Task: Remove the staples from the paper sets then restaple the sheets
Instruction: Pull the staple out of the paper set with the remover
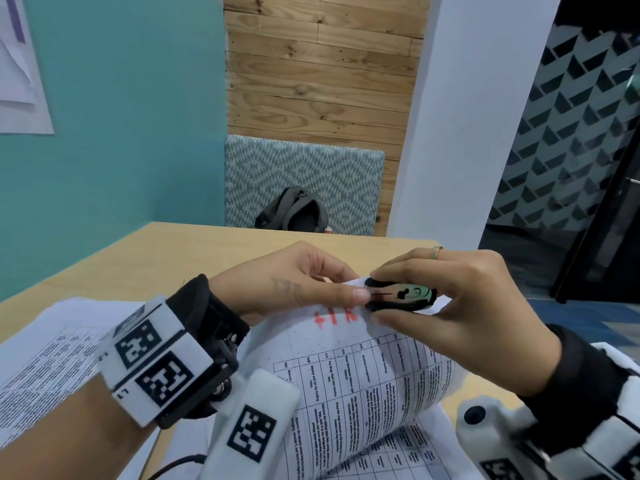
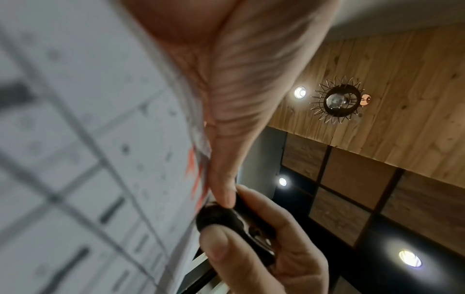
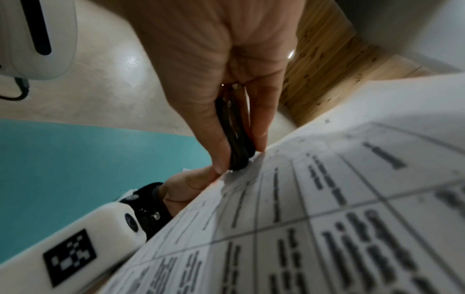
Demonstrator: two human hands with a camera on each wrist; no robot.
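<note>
A set of printed sheets (image 1: pixel 367 379) with a table and red marks is lifted off the table and curves upward. My left hand (image 1: pixel 311 289) pinches its top corner between thumb and fingers. My right hand (image 1: pixel 446 303) squeezes a black staple remover (image 1: pixel 398 294) with a green inner part, its nose pressed at that same corner beside my left thumb. The left wrist view shows the staple remover (image 2: pixel 226 218) against the paper (image 2: pixel 88 159) edge. In the right wrist view the staple remover (image 3: pixel 235 137) sits between thumb and fingers, touching the sheet (image 3: pixel 327 208). The staple itself is hidden.
More printed sheets (image 1: pixel 45 362) lie flat on the wooden table (image 1: pixel 145 265) at the left, and others (image 1: pixel 408 452) under the lifted set. A grey backpack (image 1: pixel 294 211) rests on a patterned bench beyond the table. A teal wall stands left.
</note>
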